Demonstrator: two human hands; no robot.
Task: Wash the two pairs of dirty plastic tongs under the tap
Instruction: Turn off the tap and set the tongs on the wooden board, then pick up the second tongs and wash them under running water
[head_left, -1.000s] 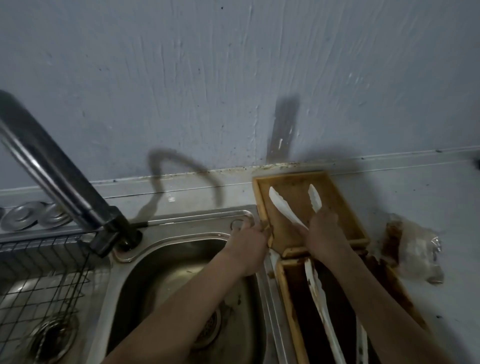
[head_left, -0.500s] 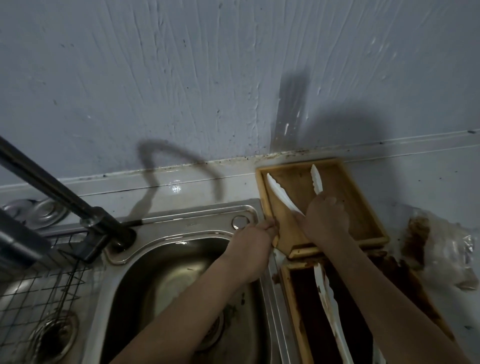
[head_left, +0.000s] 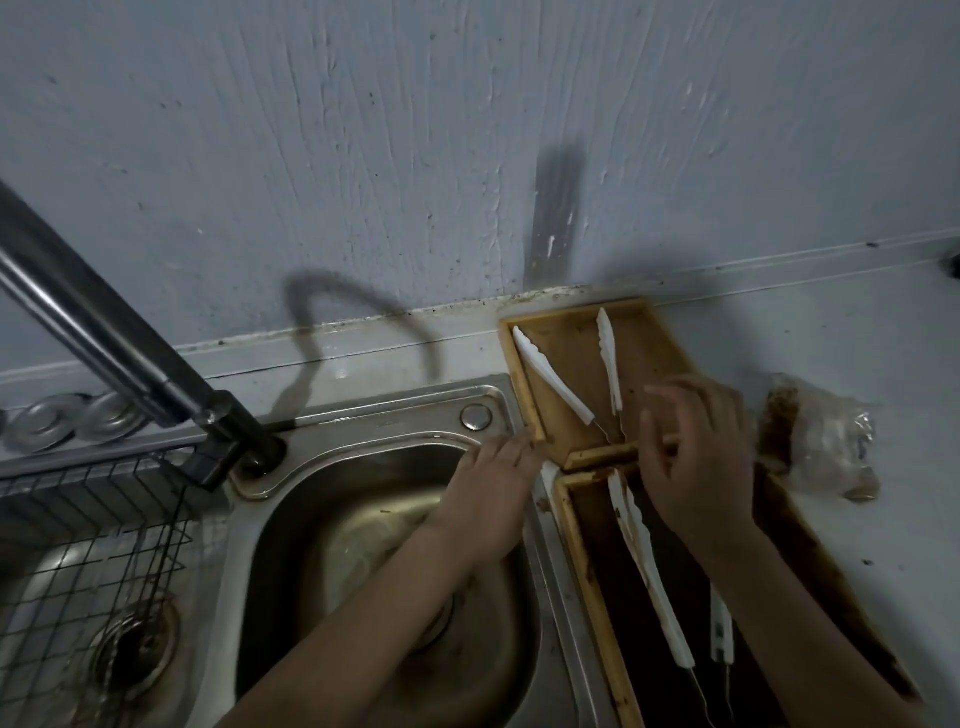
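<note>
A grey plastered wall (head_left: 467, 156) and a pale worktop (head_left: 857, 332) are shown, with a steel sink (head_left: 363, 519) set into the worktop and a tap (head_left: 104, 332) reaching in from the left; no water is seen running. A wire rack (head_left: 78, 545) is laid over the left basin. Two wooden trays are placed right of the sink: a far tray (head_left: 654, 332) and a near tray (head_left: 587, 571), the latter stained dark. One pair of tongs (head_left: 556, 379) is seen lying spread in the far tray; a second, soiled pair (head_left: 649, 566) is seen in the near tray. The left hand (head_left: 493, 493) is laid flat, fingers pressed against the far tray's corner. The right hand (head_left: 696, 457) is held loosely curled above the trays' junction, nothing pinched. The step is judged to be pick-up, before washing. A grasp on one pair and a carry to the tap are called for next.
</note>
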